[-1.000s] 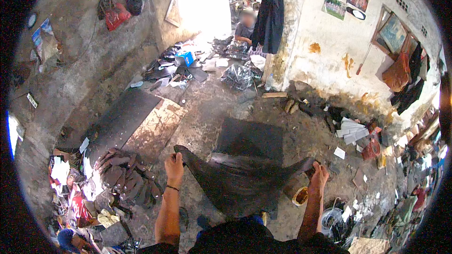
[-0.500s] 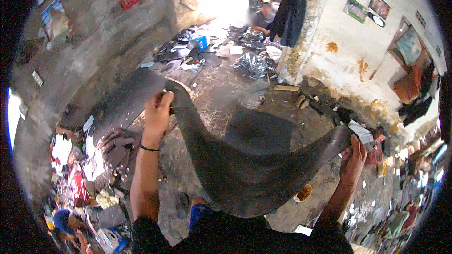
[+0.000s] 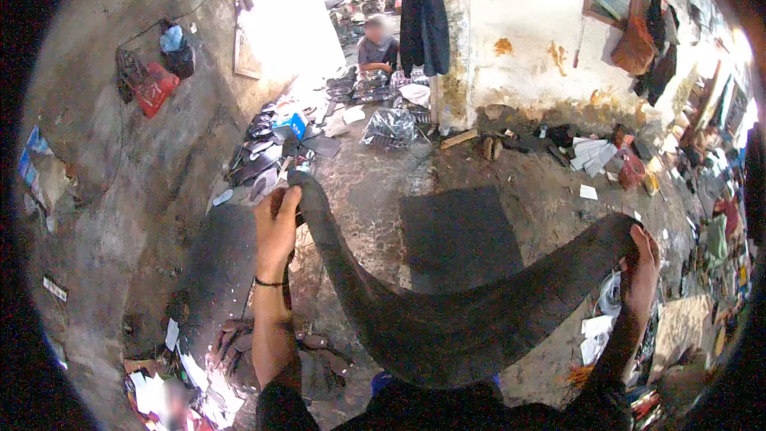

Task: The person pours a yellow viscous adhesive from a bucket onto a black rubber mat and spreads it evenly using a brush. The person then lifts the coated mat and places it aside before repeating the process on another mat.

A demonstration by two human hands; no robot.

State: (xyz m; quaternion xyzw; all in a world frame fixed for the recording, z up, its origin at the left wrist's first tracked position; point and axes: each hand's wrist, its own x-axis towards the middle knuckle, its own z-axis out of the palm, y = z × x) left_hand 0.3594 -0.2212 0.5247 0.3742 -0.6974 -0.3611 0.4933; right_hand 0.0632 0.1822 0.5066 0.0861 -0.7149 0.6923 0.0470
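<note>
A dark grey, flexible sheet point(image 3: 447, 335) hangs in a deep curve in front of my body, sagging between my two hands. My left hand point(image 3: 277, 227) pinches one end of it between thumb and fingers; a dark band circles that wrist. The other end is gripped by my right hand point(image 3: 642, 263), its fingers partly behind the sheet's edge. Beyond the sagging middle, a dark flat sheet point(image 3: 461, 227) lies on the floor, its near part hidden by the one I hold.
Ahead, dark pieces and a blue box point(image 3: 291, 125) are heaped by the bright doorway, where a person point(image 3: 377, 48) sits. A clear plastic bundle point(image 3: 391, 126) lies near it. White sheets point(image 3: 592, 155) and a red bag point(image 3: 631, 169) lie along the right wall. Scraps point(image 3: 191, 379) litter the lower left.
My view has tilted up and turned, showing more of the doorway and the right wall. Both hands still hold the sheet's ends and sit farther right and slightly lower in the picture.
</note>
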